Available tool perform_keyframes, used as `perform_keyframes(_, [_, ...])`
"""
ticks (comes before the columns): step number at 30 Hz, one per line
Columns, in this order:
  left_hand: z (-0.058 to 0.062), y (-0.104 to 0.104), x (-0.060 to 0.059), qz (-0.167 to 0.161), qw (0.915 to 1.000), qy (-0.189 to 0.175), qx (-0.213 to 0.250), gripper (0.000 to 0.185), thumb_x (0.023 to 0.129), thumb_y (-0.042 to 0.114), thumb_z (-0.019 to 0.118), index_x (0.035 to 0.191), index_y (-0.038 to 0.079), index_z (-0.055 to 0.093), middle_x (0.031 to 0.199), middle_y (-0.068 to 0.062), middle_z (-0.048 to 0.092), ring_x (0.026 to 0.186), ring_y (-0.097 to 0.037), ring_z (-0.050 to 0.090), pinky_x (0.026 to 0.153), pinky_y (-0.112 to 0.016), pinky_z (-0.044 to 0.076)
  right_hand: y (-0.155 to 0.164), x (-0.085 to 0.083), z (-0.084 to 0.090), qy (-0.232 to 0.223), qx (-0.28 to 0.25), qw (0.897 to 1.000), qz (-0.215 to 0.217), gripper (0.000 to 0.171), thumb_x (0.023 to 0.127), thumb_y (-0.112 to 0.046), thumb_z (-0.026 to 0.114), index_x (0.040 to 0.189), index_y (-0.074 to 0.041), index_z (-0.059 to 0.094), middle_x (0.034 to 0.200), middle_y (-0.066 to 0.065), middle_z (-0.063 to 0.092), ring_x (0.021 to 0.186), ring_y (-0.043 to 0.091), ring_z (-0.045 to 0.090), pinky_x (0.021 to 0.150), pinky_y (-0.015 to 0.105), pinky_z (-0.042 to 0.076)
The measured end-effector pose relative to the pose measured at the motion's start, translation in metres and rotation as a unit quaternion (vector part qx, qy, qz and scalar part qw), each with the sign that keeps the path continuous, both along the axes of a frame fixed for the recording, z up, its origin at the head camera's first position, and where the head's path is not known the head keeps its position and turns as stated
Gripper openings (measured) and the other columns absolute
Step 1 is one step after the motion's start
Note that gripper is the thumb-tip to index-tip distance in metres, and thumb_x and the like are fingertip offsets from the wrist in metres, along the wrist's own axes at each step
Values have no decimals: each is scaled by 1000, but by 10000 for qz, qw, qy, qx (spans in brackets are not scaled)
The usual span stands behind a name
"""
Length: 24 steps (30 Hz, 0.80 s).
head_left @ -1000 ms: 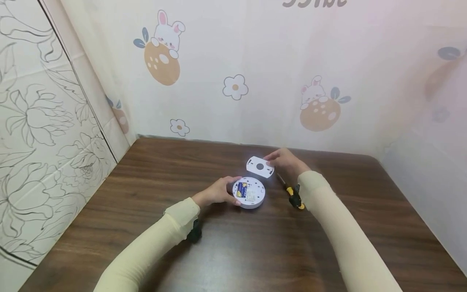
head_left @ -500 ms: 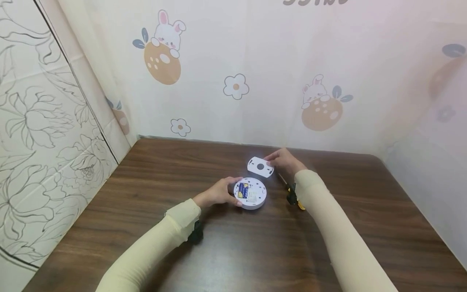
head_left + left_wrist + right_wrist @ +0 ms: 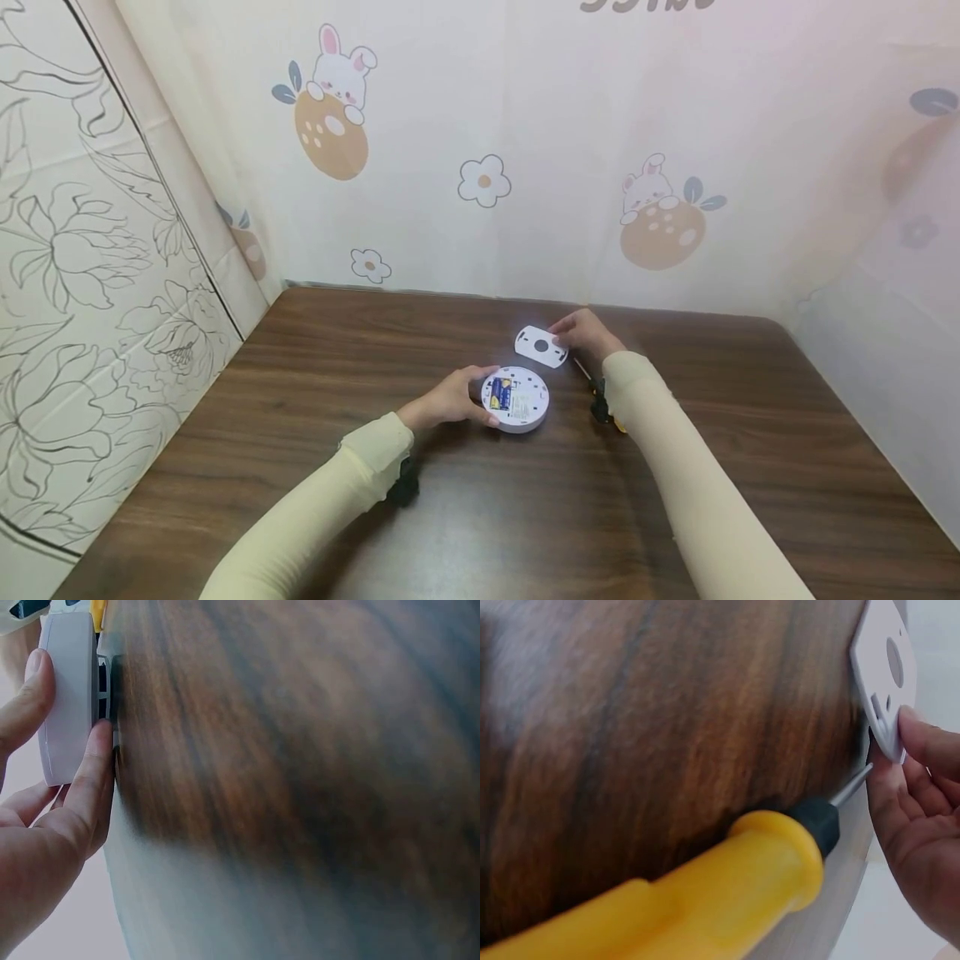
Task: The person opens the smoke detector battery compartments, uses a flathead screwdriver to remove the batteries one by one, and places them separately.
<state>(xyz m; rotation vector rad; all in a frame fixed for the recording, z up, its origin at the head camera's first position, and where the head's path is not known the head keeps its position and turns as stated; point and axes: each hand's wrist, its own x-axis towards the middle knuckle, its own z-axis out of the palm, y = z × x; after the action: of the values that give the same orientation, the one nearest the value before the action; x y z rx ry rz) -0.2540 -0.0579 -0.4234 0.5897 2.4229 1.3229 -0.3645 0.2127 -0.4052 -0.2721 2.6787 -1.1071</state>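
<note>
A round white device, like a smoke alarm, lies face down on the table, a blue and yellow battery set in its back. My left hand grips its left edge between thumb and fingers; in the left wrist view the white casing shows side-on. Just beyond it, my right hand pinches a flat white mounting plate at its right end. The plate has a round central hole and slots; it is apart from the device. A yellow-and-black screwdriver lies under the right wrist.
The brown wood-grain table stretches around the hands. A printed curtain hangs along the back edge, and a flower-patterned panel stands at the left. A white wall surface borders the right side.
The plate and my right hand have shifted slightly right in the head view. My left hand keeps its hold on the round device, which is almost unmoved.
</note>
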Motion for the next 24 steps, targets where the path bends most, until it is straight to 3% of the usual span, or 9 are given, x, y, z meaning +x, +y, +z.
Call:
perform_keyframes(6, [0,0,1,50,10000,-17,53,88,67,9,87,143,6,43,141,-18,43,129,-32,38,112,-50,26,-3,1,0,450,409,9982,0,24,82,0,68,104,9,68,102,23,67,95,33,60,87,42,51])
perform_keyframes(13, [0,0,2,55,10000,-39,12,87,69,11,87,144,8,42,141,-17,43,129,-31,38,111,-50,27,-11,2,4,319,793,9961,-201,19,82,0,70,100,4,72,103,22,67,98,34,59,88,43,51])
perform_keyframes(24, [-1,0,3,86,10000,-15,-45,87,68,12,87,143,8,43,142,-17,42,129,-32,38,112,-51,27,-14,4,3,457,743,9958,-265,11,80,4,69,90,2,74,94,20,69,90,33,61,80,40,54])
